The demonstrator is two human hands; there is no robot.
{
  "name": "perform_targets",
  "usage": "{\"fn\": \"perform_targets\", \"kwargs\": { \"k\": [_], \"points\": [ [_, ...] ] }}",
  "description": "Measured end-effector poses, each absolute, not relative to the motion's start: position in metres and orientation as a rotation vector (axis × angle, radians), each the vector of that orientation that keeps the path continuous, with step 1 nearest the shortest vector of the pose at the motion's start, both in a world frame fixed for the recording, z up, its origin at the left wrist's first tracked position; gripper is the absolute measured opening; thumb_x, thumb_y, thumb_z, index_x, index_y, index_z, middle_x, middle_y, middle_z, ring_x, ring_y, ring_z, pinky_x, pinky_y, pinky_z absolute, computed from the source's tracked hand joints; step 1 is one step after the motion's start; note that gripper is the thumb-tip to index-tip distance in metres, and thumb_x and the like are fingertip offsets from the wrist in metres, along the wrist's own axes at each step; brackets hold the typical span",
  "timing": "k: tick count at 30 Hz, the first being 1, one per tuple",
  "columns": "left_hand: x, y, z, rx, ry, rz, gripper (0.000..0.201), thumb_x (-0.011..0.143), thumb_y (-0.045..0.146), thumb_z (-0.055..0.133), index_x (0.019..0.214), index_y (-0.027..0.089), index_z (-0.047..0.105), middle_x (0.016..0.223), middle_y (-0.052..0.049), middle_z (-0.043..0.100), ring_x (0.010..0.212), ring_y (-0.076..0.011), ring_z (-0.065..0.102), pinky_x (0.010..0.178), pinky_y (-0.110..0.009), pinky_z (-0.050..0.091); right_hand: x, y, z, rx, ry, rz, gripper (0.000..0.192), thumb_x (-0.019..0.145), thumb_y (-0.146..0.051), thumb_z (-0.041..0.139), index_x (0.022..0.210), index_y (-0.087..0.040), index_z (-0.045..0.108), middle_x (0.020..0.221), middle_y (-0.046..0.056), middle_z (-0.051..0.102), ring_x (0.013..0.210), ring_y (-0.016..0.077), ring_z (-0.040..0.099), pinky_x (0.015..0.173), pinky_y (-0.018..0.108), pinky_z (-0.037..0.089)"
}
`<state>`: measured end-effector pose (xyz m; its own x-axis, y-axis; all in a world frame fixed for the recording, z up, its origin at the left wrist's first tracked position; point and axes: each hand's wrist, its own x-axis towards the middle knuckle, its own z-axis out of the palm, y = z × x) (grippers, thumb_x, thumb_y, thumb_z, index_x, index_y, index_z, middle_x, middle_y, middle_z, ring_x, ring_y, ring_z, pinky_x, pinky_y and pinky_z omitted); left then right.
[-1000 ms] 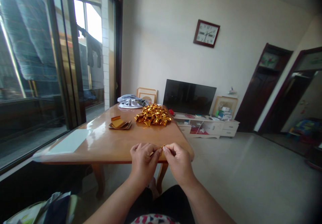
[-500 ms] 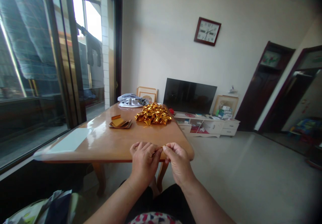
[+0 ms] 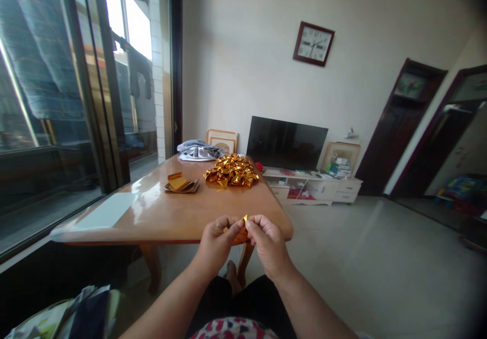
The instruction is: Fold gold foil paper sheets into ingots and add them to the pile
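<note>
The table [image 3: 171, 217] carries a white sheet [image 3: 106, 212] at its near left, a cloth bundle [image 3: 200, 152] at its far end, a pile of folded gold foil [image 3: 231, 170] and a flat foil stack [image 3: 181, 184]. In front of its near edge, the left hand [image 3: 217, 245] and right hand [image 3: 268, 245] pinch one small foil piece [image 3: 241, 231] between them, fingertips closed on it.

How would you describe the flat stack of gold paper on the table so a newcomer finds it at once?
Start at the wooden table beside the glass door. Beyond the two hands, the flat stack of gold paper lies on the tabletop, left of the heap of folded gold pieces. Unlike that crumpled, glittering mound, it is low, flat and square-edged.
</note>
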<state>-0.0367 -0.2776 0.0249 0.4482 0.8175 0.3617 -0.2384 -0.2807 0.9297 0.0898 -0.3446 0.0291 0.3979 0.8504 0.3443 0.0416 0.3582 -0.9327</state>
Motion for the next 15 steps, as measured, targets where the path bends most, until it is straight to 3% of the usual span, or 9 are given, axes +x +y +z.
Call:
{"fn": "perform_targets", "kwargs": {
  "k": [4,9,15],
  "points": [
    [-0.0414,-0.2758,0.0276,1.233,0.423,0.945,0.031,0.082,0.043,0.074,0.076,0.014,0.066,0.065,0.0,0.062,0.055,-0.0082,0.047,0.055,-0.021,0.035,0.089,-0.3485,0.0337,-1.137,-1.079,0.616,0.03,0.085,-0.045,0.064,0.075,-0.017,0.062,0.063,-0.002,0.054,0.06,0.0117,0.046,0.057,0.024,0.037],
    [-0.0442,-0.2706,0.0215,1.142,0.398,0.85,0.03,0.084,0.042,0.072,0.077,0.014,0.063,0.066,-0.001,0.061,0.056,-0.0078,0.047,0.053,-0.02,0.03,0.0886,-0.3513,0.0382,-1.122,-1.062,0.556,0.026,0.085,-0.04,0.063,0.072,-0.017,0.06,0.062,-0.003,0.053,0.058,0.0108,0.044,0.056,0.023,0.038],
    [-0.042,-0.2735,0.019,1.157,0.391,0.851,0.028,0.084,0.039,0.073,0.079,0.013,0.065,0.066,-0.001,0.061,0.057,-0.0077,0.048,0.055,-0.019,0.033,0.0922,-0.3482,0.0374,-1.093,-1.087,0.63,0.026,0.084,-0.042,0.068,0.09,-0.017,0.062,0.07,-0.002,0.058,0.063,0.0125,0.051,0.06,0.025,0.043]
  ]
}}
